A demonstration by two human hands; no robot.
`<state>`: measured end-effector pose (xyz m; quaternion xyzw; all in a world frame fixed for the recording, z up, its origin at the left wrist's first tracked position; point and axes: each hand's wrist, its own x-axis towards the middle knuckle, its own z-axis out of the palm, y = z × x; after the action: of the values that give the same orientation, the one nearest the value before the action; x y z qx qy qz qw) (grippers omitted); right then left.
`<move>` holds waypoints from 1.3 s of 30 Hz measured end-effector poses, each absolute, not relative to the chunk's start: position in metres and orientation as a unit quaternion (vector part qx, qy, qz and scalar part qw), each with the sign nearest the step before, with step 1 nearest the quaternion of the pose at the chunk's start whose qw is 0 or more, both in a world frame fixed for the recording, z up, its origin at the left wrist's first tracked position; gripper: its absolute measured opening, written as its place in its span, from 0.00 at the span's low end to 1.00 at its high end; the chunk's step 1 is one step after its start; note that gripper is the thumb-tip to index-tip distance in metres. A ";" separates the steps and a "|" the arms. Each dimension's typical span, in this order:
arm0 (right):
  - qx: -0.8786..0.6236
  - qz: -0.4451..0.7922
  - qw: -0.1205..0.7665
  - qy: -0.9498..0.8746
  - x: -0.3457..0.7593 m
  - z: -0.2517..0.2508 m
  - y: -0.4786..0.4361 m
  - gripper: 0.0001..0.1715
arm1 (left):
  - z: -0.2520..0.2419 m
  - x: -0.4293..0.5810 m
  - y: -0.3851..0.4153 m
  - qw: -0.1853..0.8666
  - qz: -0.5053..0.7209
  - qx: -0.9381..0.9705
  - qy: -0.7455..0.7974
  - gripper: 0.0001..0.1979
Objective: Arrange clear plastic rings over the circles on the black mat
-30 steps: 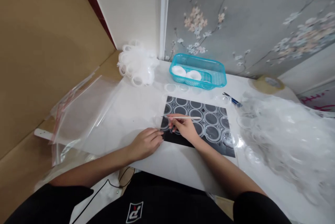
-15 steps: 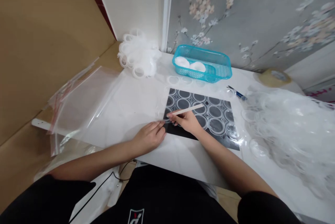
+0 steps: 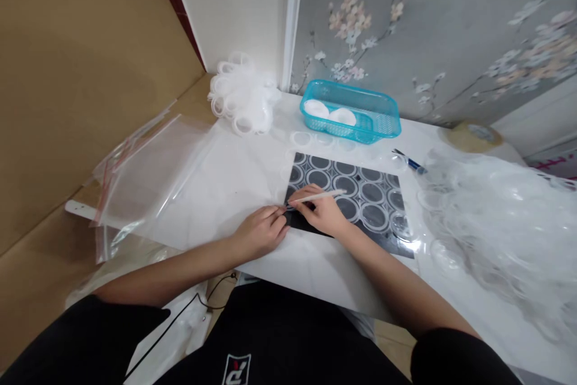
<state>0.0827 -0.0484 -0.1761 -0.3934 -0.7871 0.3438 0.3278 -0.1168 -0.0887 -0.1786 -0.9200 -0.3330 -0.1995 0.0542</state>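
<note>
A black sheet (image 3: 345, 185) lies on the table, covered with rows of clear, pale-edged rings. My right hand (image 3: 322, 209) is closed around a slim white pen-like stick (image 3: 331, 194), its tip pointing down-left at the sheet's left edge. What the tip touches is hidden by my fingers. My left hand (image 3: 264, 230) rests at the sheet's lower left corner, fingers curled and pressed together, close to the stick's tip. Whether those fingers pinch anything is too small to make out.
Behind the sheet stands a blue plastic basket (image 3: 383, 127) with two white round stacks inside. A heap of clear rings (image 3: 505, 223) spreads over the right side, beside a dark blue pen (image 3: 412, 164) and tape roll (image 3: 473, 134). White rings (image 3: 243, 97) and clear bags (image 3: 148, 163) lie left.
The stick in my right hand has tilted lower, its free end dropping toward the sheet. My left hand stays at the corner. The whole view has shifted slightly.
</note>
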 end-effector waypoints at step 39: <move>-0.525 0.207 0.327 -0.758 0.122 -0.188 -0.086 0.12 | -0.172 -0.089 -0.075 -0.019 -0.109 -0.972 -0.210 0.17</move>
<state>0.1223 -0.0860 -0.1885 -0.5246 -0.7581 0.2075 0.3271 -0.0895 -0.0745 -0.1721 -0.9715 -0.2096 -0.1089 -0.0186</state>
